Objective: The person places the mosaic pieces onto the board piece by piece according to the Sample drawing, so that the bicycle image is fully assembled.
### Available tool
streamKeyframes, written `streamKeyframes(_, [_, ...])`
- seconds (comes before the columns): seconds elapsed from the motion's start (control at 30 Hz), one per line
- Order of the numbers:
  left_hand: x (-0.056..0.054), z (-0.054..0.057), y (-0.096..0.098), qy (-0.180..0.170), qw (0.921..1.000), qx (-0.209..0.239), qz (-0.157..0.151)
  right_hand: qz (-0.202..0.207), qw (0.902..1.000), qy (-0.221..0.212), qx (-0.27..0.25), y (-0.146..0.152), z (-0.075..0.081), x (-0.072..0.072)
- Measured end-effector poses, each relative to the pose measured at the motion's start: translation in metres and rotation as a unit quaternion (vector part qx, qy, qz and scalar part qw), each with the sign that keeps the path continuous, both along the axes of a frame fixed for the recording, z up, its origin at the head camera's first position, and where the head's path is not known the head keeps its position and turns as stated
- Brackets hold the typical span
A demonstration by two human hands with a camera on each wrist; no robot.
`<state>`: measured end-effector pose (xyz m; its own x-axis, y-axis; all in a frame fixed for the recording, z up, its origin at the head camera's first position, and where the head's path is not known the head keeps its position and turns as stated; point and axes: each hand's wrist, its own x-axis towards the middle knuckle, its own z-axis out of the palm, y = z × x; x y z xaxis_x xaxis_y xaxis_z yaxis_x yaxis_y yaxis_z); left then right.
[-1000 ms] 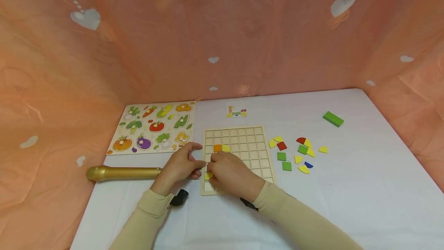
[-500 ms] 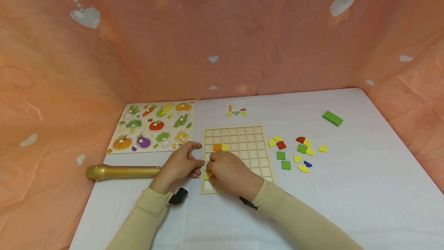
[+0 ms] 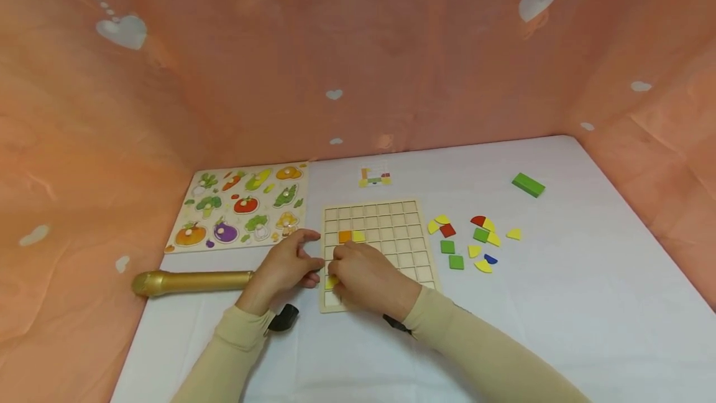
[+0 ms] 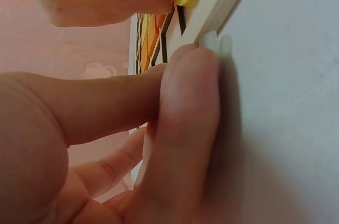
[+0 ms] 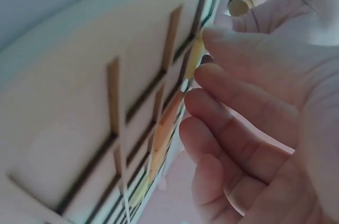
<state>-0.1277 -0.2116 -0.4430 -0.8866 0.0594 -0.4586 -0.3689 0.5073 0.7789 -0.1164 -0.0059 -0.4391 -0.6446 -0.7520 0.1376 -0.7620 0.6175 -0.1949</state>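
A wooden grid board (image 3: 397, 224) lies at the middle of the table in the head view. My left hand (image 3: 288, 266) is at its left side, thumb and curled finger pinching the board's edge in the left wrist view. My right hand (image 3: 366, 278) reaches over the lower left cells. Its thumb and index finger pinch a yellow piece (image 5: 195, 59) at the board's surface; the other fingers curl alongside. An orange square (image 3: 345, 237) and a yellow piece (image 3: 358, 236) sit side by side in cells farther back. My right hand hides part of the lower board.
Loose yellow, red, green and blue pieces (image 3: 455, 262) lie right of the board, with a green block (image 3: 528, 185) beyond. Behind the board is a small pattern card (image 3: 375, 178). A vegetable puzzle (image 3: 240, 204) and a gold microphone (image 3: 192, 282) lie to the left.
The head view has shifted slightly, moving the whole scene a little left. Both hands keep their places at the board, and the loose pieces lie as before.
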Motion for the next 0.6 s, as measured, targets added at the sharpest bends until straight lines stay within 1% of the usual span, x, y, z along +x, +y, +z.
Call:
streamKeyframes(0.13, [0.001,0.000,-0.001,0.005,1.0000,0.005,0.004,-0.009,0.9994,-0.032,-0.009,0.008,0.008,-0.004])
streamKeyframes(0.23, [0.002,-0.001,0.000,0.002,0.9998,0.017,0.007,-0.029,0.9984,-0.045,-0.017,0.025,0.015,-0.008])
streamKeyframes(0.4, [0.002,-0.001,0.001,0.001,0.9999,0.012,0.010,-0.081,0.9953,-0.042,-0.034,0.076,0.020,-0.015])
streamKeyframes(0.47, [0.001,-0.001,0.000,-0.001,0.9999,0.010,0.011,-0.108,0.9925,-0.043,-0.039,0.100,0.020,-0.015])
streamKeyframes(0.6, [0.000,-0.002,-0.001,-0.009,0.9998,0.016,0.012,-0.168,0.9839,-0.050,-0.037,0.148,0.018,-0.014])
